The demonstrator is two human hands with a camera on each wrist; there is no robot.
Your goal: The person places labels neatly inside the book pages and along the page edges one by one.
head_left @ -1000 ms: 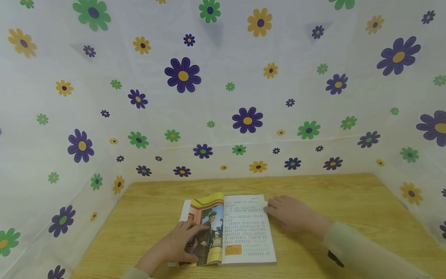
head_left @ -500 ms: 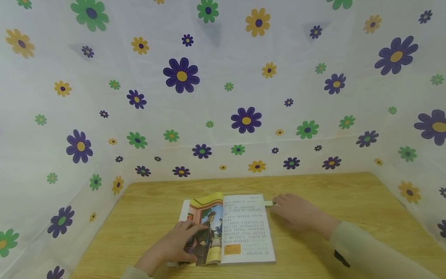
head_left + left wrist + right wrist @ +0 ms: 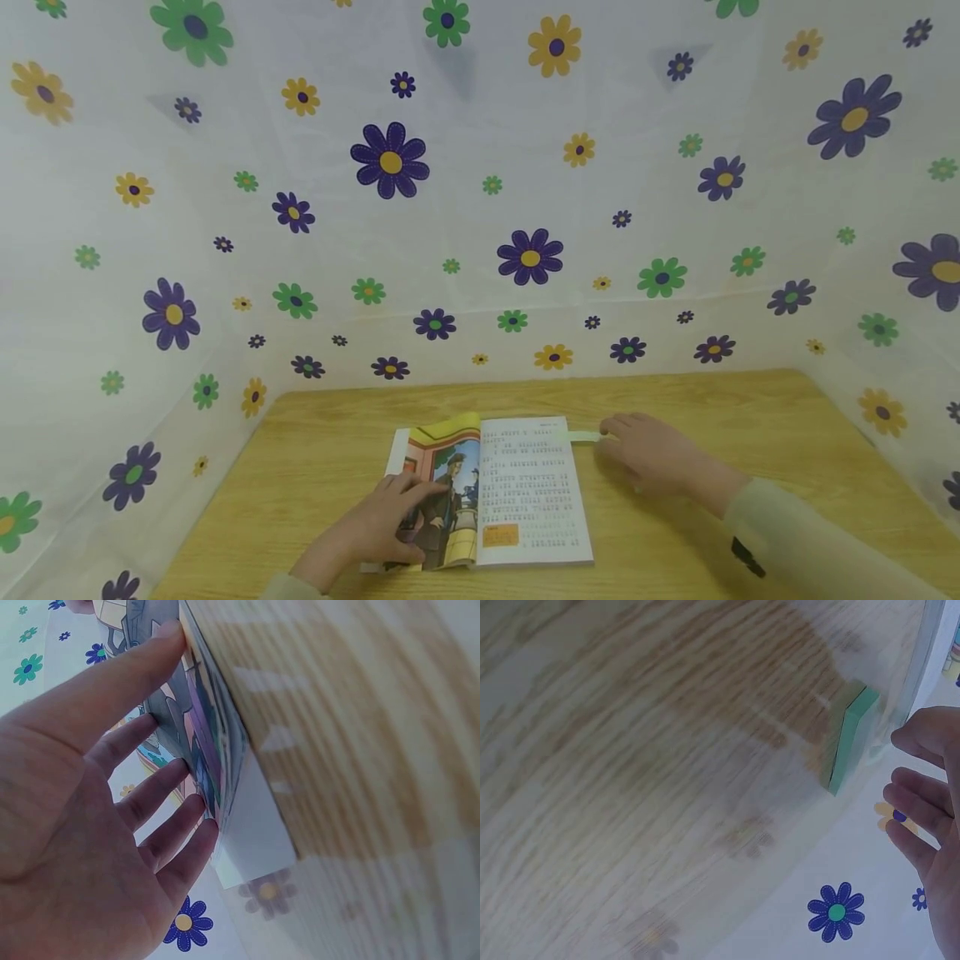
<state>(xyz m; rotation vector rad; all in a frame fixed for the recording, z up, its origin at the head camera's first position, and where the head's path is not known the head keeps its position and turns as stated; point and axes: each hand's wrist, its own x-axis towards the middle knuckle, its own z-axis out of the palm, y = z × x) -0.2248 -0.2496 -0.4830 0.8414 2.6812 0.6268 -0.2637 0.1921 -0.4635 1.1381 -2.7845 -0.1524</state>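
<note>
An open book lies on the table, its left page a coloured picture, its right page printed text with an orange box. My left hand rests spread on the picture page; in the left wrist view its thumb touches the page near the lower edge and the fingertips lie along the outer side. A pale green strip juts from the right page's outer edge towards my right hand. In the right wrist view, the loosely bent fingers are apart from a green piece with an angled end.
The book and both hands are on a wood-grain table. White sheeting printed with purple, green and yellow flowers surrounds it at the back and sides. Light sleeves cover both forearms; the right sleeve has a dark patch.
My right hand has drawn away from the book to the right, and more of the green strip shows beside the page. My left hand stays on the picture page.
</note>
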